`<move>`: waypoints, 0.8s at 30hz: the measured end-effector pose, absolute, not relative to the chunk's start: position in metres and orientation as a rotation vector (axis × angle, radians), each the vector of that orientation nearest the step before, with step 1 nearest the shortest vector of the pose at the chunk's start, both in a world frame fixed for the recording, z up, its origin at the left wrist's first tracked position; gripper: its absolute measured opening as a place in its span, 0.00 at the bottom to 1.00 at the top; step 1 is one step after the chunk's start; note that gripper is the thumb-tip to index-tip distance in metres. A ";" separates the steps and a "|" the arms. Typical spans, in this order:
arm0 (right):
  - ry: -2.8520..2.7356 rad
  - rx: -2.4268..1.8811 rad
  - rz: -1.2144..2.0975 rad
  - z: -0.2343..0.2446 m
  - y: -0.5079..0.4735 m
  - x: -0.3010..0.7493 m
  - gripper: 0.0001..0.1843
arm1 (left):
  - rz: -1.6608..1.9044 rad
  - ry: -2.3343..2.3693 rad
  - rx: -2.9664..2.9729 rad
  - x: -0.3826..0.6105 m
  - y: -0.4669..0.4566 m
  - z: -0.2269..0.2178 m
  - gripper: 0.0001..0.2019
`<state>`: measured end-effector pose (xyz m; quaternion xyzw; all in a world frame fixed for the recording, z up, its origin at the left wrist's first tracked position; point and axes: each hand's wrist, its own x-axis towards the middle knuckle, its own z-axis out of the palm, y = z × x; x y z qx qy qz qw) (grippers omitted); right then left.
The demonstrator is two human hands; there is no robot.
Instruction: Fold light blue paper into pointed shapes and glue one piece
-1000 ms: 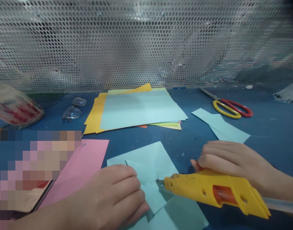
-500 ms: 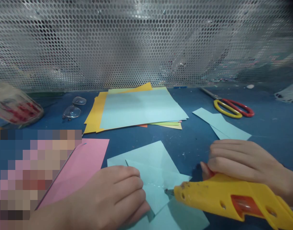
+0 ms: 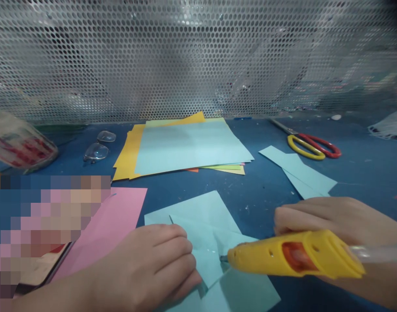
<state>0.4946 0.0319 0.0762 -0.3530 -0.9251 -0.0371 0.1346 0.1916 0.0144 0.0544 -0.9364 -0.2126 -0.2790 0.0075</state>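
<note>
A folded light blue sheet of paper (image 3: 214, 216) lies on the table in front of me, its overlapping flaps creased toward the middle. My left hand (image 3: 159, 260) presses on its left side, fingers curled together and thumb at the lower flap. In my right hand (image 3: 341, 221) is a yellow hot glue gun (image 3: 270, 255) with a clear glue stick out of its back. Its metal nozzle points left, at the flap edge near the paper's middle, where a small shiny streak shows. The gun body hides part of my right fingers.
Behind the paper lies a stack of coloured sheets (image 3: 192, 147). Scissors (image 3: 305, 146) and light blue offcuts (image 3: 299, 171) are to the right. Pink paper (image 3: 120, 216), eyeglasses (image 3: 97, 151) and a jar (image 3: 23, 143) stand or lie left. A perforated metal panel (image 3: 192, 65) closes off the back.
My right hand has shifted down and tilted the glue gun, so its rear end has swung upward and the glue stick shows. The nozzle has moved slightly left. My left hand stays nearly still.
</note>
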 end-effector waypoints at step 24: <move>-2.649 -1.222 0.505 0.082 0.048 0.497 0.13 | -0.868 -0.638 -2.933 0.190 0.014 0.053 0.06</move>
